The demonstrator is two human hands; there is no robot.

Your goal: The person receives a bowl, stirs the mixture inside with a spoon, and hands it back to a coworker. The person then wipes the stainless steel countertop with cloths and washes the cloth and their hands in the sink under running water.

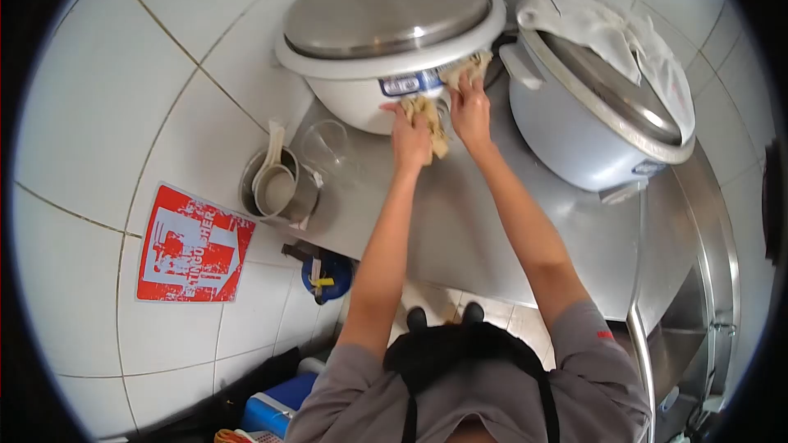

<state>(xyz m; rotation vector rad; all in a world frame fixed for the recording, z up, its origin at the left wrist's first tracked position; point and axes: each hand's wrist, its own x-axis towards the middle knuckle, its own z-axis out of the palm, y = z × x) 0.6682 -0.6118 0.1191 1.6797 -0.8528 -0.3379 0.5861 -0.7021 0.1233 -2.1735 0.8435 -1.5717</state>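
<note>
A large white rice cooker (pixel 345 102) with a domed steel lid (pixel 386 16) stands at the back of the steel counter. My right hand (pixel 470 115) is closed on a yellowish cloth (pixel 468 68), pressed against the cooker's front beside its blue label (pixel 402 84). Lower down, my left hand (pixel 410 141) grips a bunched cloth (pixel 427 119) of the same colour near the cooker's lower front. Whether both hands hold parts of one cloth or two separate cloths, I cannot tell.
Right of it stands a second large cooker (pixel 558 135) with a white cloth (pixel 587 20) over its lid. At left are a steel pot (pixel 254 189) holding a ladle-like scoop (pixel 277 184) and a clear container (pixel 326 146). A steel counter (pixel 460 230) runs underneath; a blue object (pixel 328 275) hangs below its edge.
</note>
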